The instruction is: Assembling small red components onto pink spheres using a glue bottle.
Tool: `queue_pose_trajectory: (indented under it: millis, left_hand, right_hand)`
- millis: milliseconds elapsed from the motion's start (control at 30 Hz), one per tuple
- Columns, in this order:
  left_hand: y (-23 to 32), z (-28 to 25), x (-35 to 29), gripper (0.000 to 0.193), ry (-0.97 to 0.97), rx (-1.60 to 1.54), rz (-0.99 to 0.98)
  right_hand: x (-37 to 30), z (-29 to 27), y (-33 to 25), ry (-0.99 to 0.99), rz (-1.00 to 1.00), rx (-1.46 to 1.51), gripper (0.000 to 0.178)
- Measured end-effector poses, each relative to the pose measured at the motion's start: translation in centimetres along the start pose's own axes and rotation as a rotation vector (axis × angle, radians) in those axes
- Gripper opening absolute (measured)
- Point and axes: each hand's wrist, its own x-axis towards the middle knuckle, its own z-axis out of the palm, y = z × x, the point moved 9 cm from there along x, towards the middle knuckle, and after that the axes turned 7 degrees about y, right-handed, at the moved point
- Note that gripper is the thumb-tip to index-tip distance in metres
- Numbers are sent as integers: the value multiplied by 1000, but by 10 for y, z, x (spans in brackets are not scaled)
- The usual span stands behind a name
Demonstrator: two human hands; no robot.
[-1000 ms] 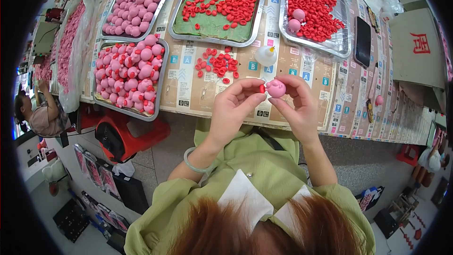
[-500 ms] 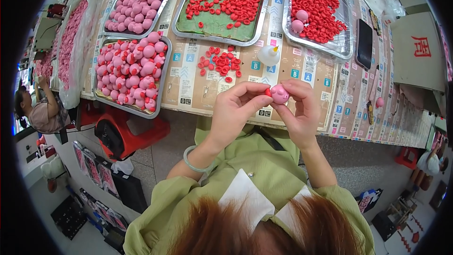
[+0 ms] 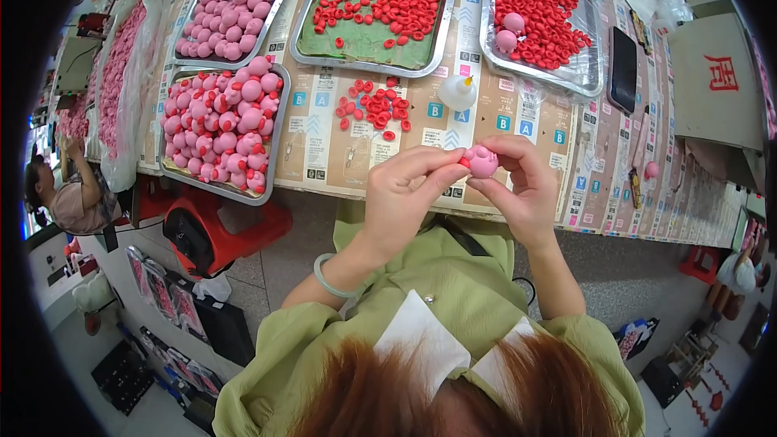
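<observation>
My right hand [image 3: 528,191] pinches a small pink ball [image 3: 484,163] with moulded bumps between thumb and fingers, above the table's near edge. A small red piece [image 3: 464,161] sits at the fingertips of my left hand [image 3: 405,196], which is closed on it and presses it against the ball's left side. Fingertips partly cover the red piece. Just beyond my hands, loose red cup-shaped pieces [image 3: 375,105] lie in a small pile. Next to them stands a white squeeze bottle [image 3: 458,93] with a yellow tip.
Pink balls with red pieces fill a metal tray [image 3: 279,133] at left; plain ones fill a tray [image 3: 188,60] behind it. Two trays of red pieces [image 3: 401,4] [image 3: 538,12] stand farther back. A phone [image 3: 623,71] lies at right. A red stool [image 3: 243,231] and another person [image 3: 69,194] are at left.
The pink ball has turned slightly in my right fingers. My left fingertips have closed in over the red piece, so less of it shows. The view has shifted a little.
</observation>
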Motion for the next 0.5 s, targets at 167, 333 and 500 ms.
queue_pose_trajectory:
  millis: [167,333,500]
  left_hand:
    - [-24,40,-14,31,-266,-944,-666]
    - [-19,54,-25,37,-426,-1127,-747]
    - [-23,50,-24,38,-394,-1084,-688]
  right_hand:
    - [1,-1,-20,-19,-191,-103,37]
    - [2,-2,-19,53,-89,-71,33]
    - [2,-1,-21,47,-41,-120,30]
